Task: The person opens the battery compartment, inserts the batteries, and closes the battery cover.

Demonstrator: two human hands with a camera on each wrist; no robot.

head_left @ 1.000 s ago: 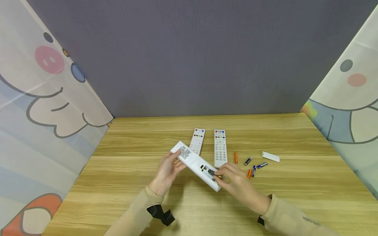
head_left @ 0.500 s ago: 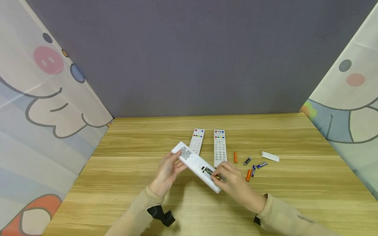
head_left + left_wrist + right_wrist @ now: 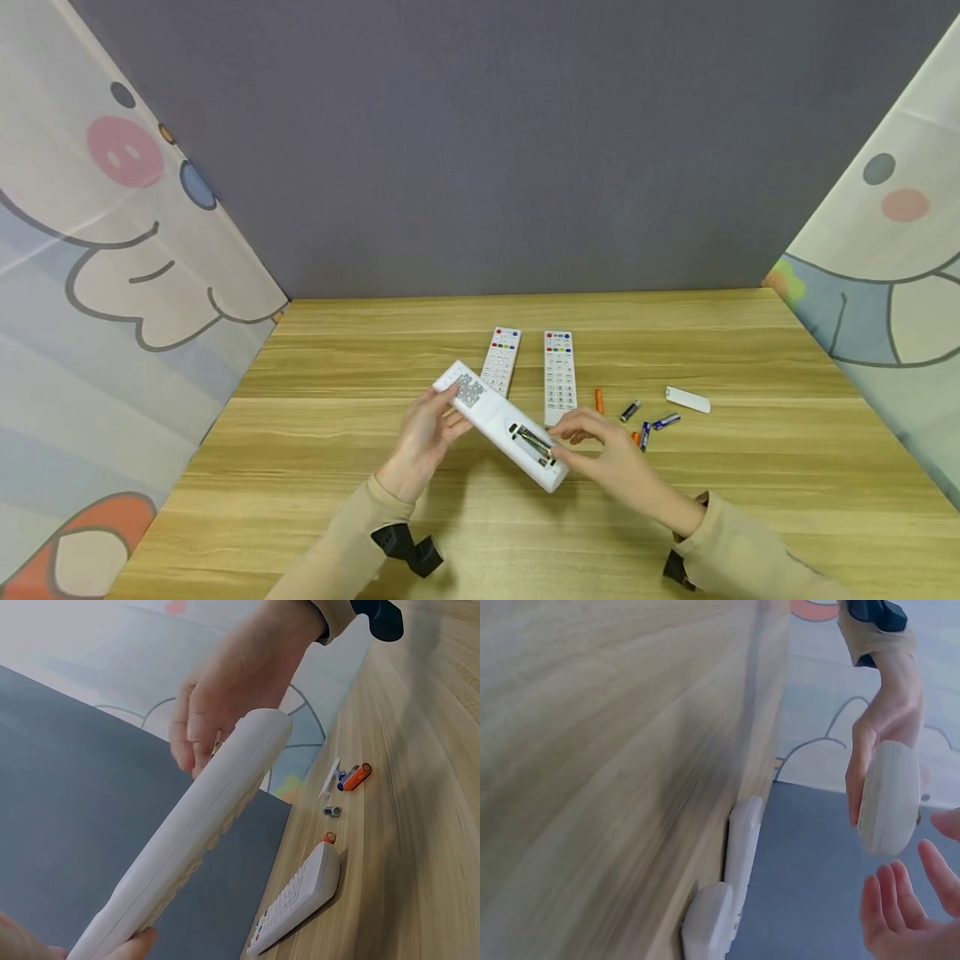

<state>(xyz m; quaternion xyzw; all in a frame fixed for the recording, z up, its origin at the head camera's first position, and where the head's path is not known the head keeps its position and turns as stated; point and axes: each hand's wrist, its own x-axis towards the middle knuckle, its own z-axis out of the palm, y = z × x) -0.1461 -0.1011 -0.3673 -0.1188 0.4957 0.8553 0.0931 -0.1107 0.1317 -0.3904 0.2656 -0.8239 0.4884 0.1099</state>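
My left hand (image 3: 420, 437) grips a white remote control (image 3: 492, 417) by one end, its back turned up and its battery compartment uncovered. A dark battery with a gold end (image 3: 536, 443) lies in the compartment, one end seemingly raised. My right hand (image 3: 618, 467) is beside the compartment, thumb close to the gold end; whether it touches cannot be told. In the right wrist view, the right hand's fingers (image 3: 900, 896) are spread apart below the held remote, nothing between them. The left wrist view shows the remote from its side, in the left hand's grip.
Two more white remotes, one left (image 3: 501, 358) and one right (image 3: 559, 375), lie buttons up on the wooden table (image 3: 337, 375). To the right are an orange battery (image 3: 598, 401), a dark battery (image 3: 630, 410), blue batteries (image 3: 666, 422) and a white battery cover (image 3: 687, 399).
The right hand has let go of the dark battery and drawn slightly right, its fingers spreading. The battery now lies lower in the compartment. The left hand and remote are almost still.
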